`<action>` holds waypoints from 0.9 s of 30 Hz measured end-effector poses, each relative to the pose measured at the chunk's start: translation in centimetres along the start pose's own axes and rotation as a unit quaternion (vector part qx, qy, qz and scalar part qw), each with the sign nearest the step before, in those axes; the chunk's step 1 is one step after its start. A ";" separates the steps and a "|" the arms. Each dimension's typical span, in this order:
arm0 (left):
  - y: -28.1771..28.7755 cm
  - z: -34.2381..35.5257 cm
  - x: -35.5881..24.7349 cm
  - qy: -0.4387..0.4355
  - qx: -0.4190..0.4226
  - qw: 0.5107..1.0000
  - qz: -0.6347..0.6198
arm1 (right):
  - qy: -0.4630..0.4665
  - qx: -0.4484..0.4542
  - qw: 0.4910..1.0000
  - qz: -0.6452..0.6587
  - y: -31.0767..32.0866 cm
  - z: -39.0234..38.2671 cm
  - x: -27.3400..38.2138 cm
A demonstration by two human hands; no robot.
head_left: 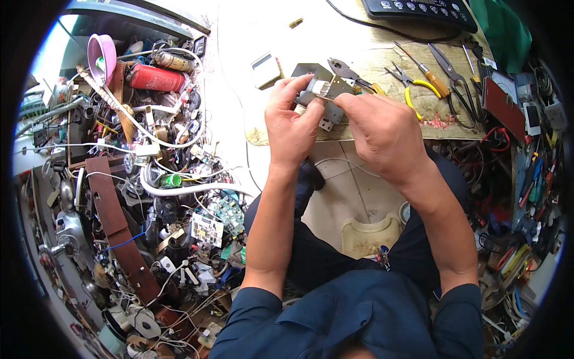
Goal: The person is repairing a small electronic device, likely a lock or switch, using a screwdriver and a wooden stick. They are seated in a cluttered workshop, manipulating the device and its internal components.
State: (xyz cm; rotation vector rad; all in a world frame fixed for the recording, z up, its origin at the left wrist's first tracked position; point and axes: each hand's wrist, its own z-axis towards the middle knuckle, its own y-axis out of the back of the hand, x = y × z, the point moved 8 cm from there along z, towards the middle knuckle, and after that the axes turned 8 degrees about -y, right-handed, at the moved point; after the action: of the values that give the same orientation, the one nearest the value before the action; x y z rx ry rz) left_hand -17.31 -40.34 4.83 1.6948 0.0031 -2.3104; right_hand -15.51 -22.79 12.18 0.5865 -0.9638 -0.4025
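Observation:
Over the near edge of the wooden table, my left hand (292,128) grips a small grey metal assembly (338,90) with a white part set in it. Thumb and fingers hold it from the left side. My right hand (385,128) is closed at the assembly's right side, its fingertips pressed against the metal plate. Whether those fingers also pinch a small part is hidden. Just behind lies a pair of pliers (345,69) with grey jaws, partly covered by the assembly. A small white box-shaped thing (265,70) rests left of the assembly.
On the table (382,54) at right lie yellow-handled pliers (418,87), a screwdriver (439,84) and large scissors (448,69). A black panel with buttons (421,13) stands at the back. Left of me are heaped cables, circuit boards (230,209) and a red cylinder (156,78). More clutter fills the right.

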 end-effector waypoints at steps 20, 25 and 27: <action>0.0 0.3 -0.5 -0.035 -0.032 0.999 0.007 | 0.026 0.042 0.982 -0.181 -1.9 1.1 2.5; 0.2 0.3 -0.6 -0.049 -0.035 0.998 0.025 | 0.037 0.060 0.972 -0.224 -1.8 1.5 3.0; 0.2 0.3 -0.7 -0.051 -0.034 0.998 0.023 | 0.046 0.064 0.968 -0.238 -1.9 1.7 3.3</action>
State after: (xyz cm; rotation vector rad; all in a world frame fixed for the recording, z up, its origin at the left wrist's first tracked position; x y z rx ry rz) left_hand -17.40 -40.48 5.59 1.5276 0.0223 -2.3315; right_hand -15.32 -26.60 13.85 0.9519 -0.7583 -0.7362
